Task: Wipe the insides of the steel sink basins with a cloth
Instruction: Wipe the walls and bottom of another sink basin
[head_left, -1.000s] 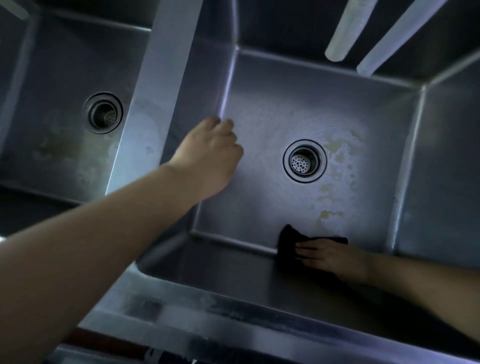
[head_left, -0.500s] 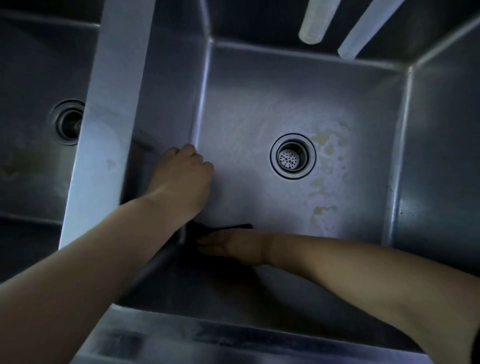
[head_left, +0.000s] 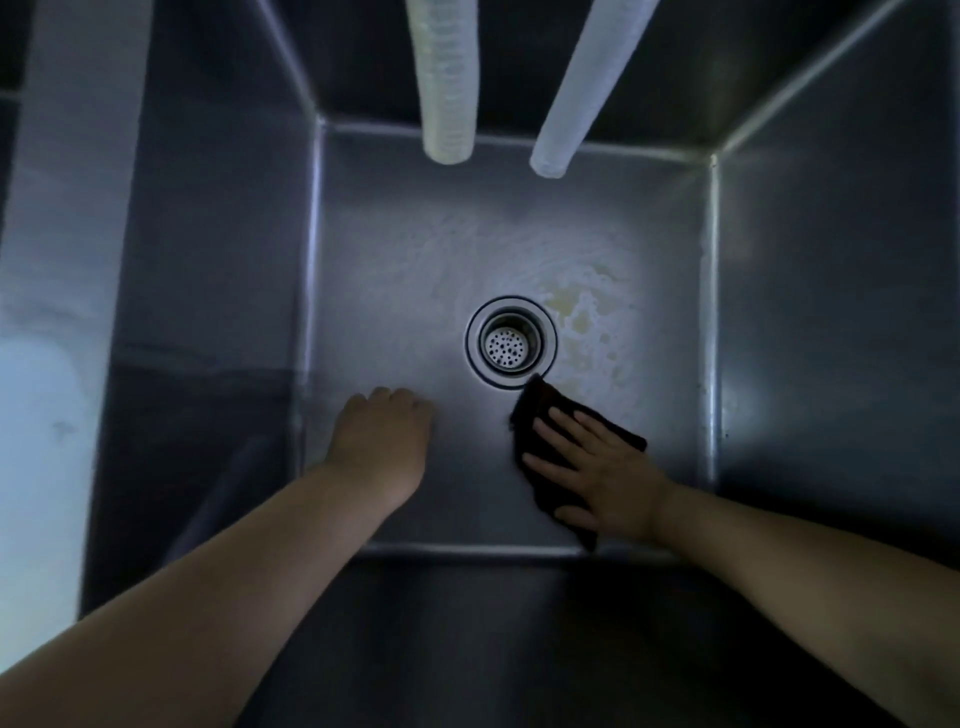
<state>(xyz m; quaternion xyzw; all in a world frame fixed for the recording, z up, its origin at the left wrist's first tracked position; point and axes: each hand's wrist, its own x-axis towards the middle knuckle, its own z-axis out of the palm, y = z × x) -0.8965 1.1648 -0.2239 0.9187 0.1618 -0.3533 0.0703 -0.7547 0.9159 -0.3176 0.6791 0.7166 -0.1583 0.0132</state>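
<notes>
I look straight down into a deep steel sink basin (head_left: 769, 322). My right hand (head_left: 597, 467) lies flat, fingers spread, pressing a black cloth (head_left: 535, 410) onto the basin floor just below and right of the round drain strainer (head_left: 510, 343). The cloth's top corner touches the drain's rim. My left hand (head_left: 382, 441) rests on the floor near the left wall, its fingers curled under, holding nothing. Yellowish stains (head_left: 582, 317) mark the floor to the right of the drain.
Two pale ribbed hoses (head_left: 447, 78) (head_left: 582, 88) hang down from the top into the basin. A broad steel divider (head_left: 62, 260) runs along the left side. The basin's near wall is dark below my arms.
My right hand slid the cloth from the near left corner out to the floor beside the drain. My left hand came off the left wall onto the floor. The view shifted right.
</notes>
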